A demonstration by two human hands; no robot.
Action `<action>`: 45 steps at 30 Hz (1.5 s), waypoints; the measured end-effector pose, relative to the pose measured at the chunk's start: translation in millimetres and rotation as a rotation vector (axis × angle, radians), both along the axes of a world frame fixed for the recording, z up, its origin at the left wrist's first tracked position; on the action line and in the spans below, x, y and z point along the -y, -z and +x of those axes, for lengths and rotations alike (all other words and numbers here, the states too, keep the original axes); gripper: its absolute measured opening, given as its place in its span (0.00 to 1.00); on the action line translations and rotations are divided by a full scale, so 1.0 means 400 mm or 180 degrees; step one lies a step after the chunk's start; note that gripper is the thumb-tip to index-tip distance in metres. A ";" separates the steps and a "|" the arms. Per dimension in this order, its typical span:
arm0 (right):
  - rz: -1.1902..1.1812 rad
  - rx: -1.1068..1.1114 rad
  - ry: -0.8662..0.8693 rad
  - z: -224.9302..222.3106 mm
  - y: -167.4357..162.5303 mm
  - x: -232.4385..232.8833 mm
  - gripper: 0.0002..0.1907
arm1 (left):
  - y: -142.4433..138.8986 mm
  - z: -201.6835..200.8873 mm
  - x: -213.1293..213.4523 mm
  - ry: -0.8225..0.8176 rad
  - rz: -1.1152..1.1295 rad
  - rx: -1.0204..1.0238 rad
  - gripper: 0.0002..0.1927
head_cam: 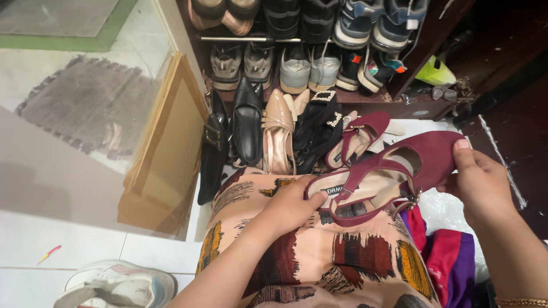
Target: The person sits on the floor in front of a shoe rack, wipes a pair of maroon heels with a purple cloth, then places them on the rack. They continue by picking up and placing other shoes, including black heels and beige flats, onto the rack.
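I hold a maroon suede strappy shoe (394, 171) across my lap, over a patterned peach skirt (319, 256). My left hand (294, 205) grips its toe end, with the thumb on the insole. My right hand (479, 182) grips the heel end from the right, thumb on top. Its matching maroon shoe (359, 137) lies just beyond, on the floor in front of the shoe rack.
A dark wooden shoe rack (411, 57) holds several sneakers. Black, beige and buckled shoes (274, 131) lie on the floor before it. A cardboard sheet (165, 154) leans at left. A white sneaker (120, 285) sits at bottom left, a grey mat (85, 102) farther left.
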State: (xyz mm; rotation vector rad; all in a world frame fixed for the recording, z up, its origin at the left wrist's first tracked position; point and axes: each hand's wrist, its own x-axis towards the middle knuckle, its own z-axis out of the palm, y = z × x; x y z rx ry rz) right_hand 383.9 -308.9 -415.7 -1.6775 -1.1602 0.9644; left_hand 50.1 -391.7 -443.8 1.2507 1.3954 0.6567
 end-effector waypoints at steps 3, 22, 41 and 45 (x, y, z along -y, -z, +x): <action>-0.0039 -0.0074 0.0046 -0.025 -0.002 -0.011 0.26 | -0.008 -0.015 0.009 -0.0167 -0.0025 0.0300 0.28; -0.0465 -0.0553 0.0224 -0.099 -0.046 0.004 0.23 | 0.066 -0.008 0.023 -0.0372 -0.0437 0.1103 0.25; -0.0541 -0.0817 0.0065 -0.136 -0.056 -0.016 0.22 | 0.026 -0.035 0.001 -0.0671 -0.0602 0.1681 0.24; -0.0629 -0.0901 0.0168 -0.142 -0.060 -0.013 0.22 | 0.039 -0.029 0.002 -0.0653 -0.0567 0.1931 0.26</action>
